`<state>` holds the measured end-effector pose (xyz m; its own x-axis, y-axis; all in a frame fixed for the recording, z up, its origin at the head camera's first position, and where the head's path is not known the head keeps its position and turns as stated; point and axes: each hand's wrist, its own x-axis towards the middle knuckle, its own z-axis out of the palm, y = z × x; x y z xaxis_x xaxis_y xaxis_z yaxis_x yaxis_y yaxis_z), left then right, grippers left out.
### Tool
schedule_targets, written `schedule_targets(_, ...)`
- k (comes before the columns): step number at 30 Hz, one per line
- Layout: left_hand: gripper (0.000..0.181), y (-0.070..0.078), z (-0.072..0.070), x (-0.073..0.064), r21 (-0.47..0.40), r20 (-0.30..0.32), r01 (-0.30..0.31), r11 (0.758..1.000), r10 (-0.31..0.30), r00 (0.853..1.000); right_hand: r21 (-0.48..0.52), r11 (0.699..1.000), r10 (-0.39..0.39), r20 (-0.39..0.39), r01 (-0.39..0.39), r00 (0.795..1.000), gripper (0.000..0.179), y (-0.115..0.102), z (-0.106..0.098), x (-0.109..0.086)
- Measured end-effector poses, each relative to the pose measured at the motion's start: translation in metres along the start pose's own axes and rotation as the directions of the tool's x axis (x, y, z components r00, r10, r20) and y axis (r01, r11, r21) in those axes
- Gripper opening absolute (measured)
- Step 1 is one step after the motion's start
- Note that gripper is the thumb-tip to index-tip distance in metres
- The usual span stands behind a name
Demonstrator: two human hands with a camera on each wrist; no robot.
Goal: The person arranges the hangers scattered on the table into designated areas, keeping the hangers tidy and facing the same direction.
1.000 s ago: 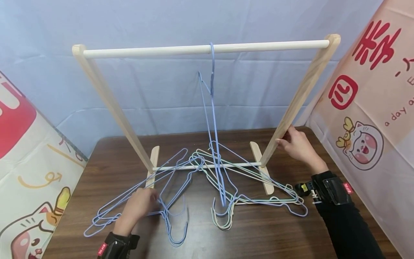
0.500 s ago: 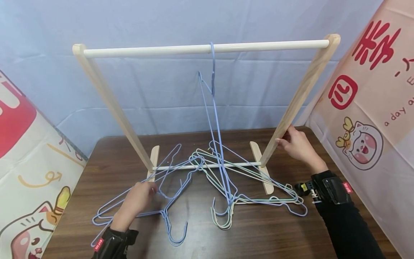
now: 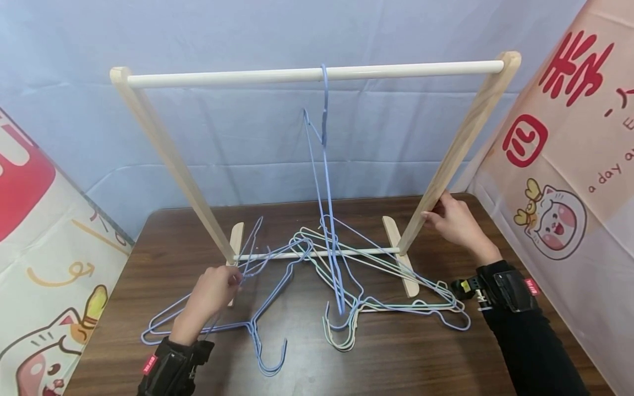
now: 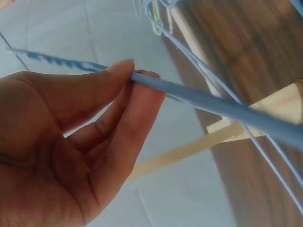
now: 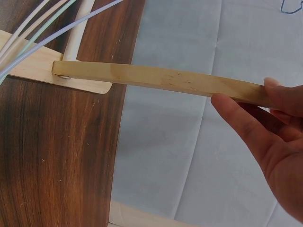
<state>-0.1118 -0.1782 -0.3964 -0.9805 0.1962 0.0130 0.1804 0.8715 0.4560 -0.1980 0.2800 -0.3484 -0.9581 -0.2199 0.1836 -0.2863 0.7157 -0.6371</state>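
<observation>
In the head view my left hand (image 3: 210, 294) is at the left foot of a wooden rack, pinching a blue wire hanger (image 4: 203, 97) between thumb and fingertips. The left wrist view shows the pinch just beside the hanger's twisted neck. My right hand (image 3: 458, 225) holds the rack's right upright (image 3: 455, 157) low down, thumb on one side and fingers on the other. A second blue hanger (image 3: 324, 126) hangs by its hook from the middle of the white top rail (image 3: 223, 78). Below my left hand lie other blue hangers (image 3: 253, 330) on the table.
Several blue, green and cream hangers (image 3: 396, 307) lie overlapped at the rack's right side, some across its lower rail (image 3: 366, 252). The dark wooden table (image 3: 396, 357) ends at a pale blue cloth (image 3: 238, 137). Printed cloths flank both sides.
The left hand has lifted and turned the pinched blue hanger, bringing it away from the other blue hangers on the left. The right hand stays on the upright; the hanging hanger sways slightly.
</observation>
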Motion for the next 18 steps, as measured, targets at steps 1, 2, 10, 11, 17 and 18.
schedule_targets(1,0.01,0.001,0.0,0.001,-0.001,-0.001,0.005,1.0,-0.005,1.0,0.002,1.0,0.0,-0.002,0.0,1.0,0.031,0.0,0.0,0.0)
schedule_targets(2,0.01,0.002,-0.001,0.001,-0.003,-0.003,0.012,1.0,-0.012,1.0,0.004,1.0,0.0,-0.001,0.0,1.0,0.031,0.0,0.0,0.0)
schedule_targets(10,0.008,0.01,-0.006,0.004,-0.03,-0.009,0.045,0.999,-0.045,0.999,0.01,1.0,-0.009,-0.002,0.009,1.0,0.032,-0.001,0.0,-0.001)
schedule_targets(11,0.008,0.011,-0.007,0.004,-0.036,-0.011,0.048,0.998,-0.048,0.999,0.007,1.0,-0.009,-0.005,0.009,1.0,0.032,-0.001,0.0,-0.001)
schedule_targets(17,0.007,0.015,-0.012,0.005,-0.052,-0.015,0.061,0.997,-0.062,0.998,-0.005,1.0,-0.013,-0.014,0.012,1.0,0.03,-0.001,0.0,0.0)
schedule_targets(18,0.008,0.015,-0.013,0.005,-0.058,-0.015,0.063,0.996,-0.064,0.998,-0.006,1.0,-0.014,-0.014,0.014,1.0,0.03,0.0,0.0,0.0)
